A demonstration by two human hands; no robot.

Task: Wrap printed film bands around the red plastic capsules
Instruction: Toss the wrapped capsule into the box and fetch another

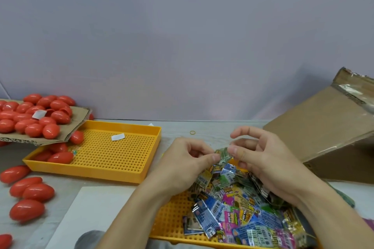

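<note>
My left hand [190,159] and right hand [261,159] pinch one film band [223,155] between fingertips, above the band pile [242,214] in the near yellow tray [168,226]. Red capsules [30,115] lie heaped on cardboard [79,119] at far left, overlapping a second yellow tray [113,159]; others rest loose on the surface [222,129].

Tilted cardboard box [323,127] at right, rubber band [192,132] on table [212,127], white sheet [85,214] near front
</note>
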